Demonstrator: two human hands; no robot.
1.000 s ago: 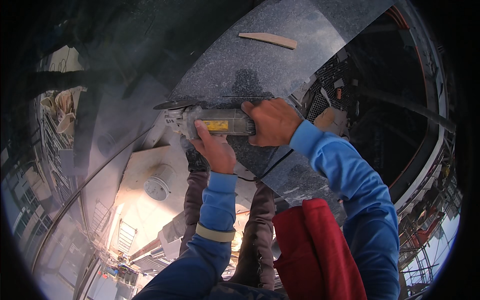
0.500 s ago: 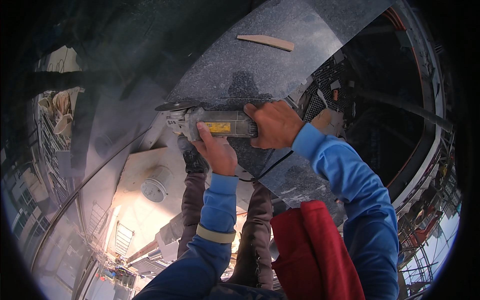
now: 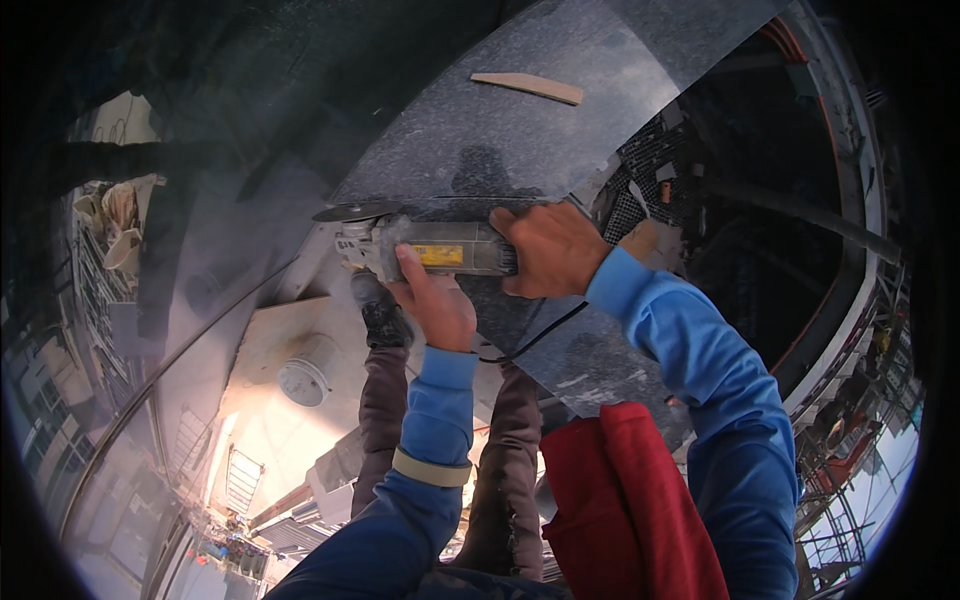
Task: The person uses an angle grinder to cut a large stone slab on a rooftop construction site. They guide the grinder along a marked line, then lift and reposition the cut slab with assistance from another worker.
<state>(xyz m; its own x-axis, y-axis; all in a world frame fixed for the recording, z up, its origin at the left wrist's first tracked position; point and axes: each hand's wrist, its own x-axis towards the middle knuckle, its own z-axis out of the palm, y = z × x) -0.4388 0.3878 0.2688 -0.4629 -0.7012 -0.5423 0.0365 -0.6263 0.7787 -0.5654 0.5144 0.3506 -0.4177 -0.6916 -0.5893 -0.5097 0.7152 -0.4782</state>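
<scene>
An angle grinder (image 3: pixel 455 250) with a grey body and yellow label lies level across the middle of the head view. My left hand (image 3: pixel 438 305) holds it from below near its head, thumb along the side. My right hand (image 3: pixel 555 250) grips its rear end. The thin disc (image 3: pixel 340 214) is at the left, close to the edge of a dark speckled stone slab (image 3: pixel 420 150); whether it touches, I cannot tell. A black cord (image 3: pixel 540 334) runs below the grinder, and a narrow wooden strip (image 3: pixel 527 88) lies on the slab.
Below left, a white bucket (image 3: pixel 305 380) stands on a pale surface (image 3: pixel 270 345), with a ladder (image 3: pixel 242 478) farther down. To the right are tile scraps (image 3: pixel 640 170) beside a dark area. A red cloth (image 3: pixel 630 490) hangs near my right forearm; my legs show below the grinder.
Both hands and the grinder have moved slightly to the right in the view, while the slab and wooden strip appear a little farther left. My grip is the same.
</scene>
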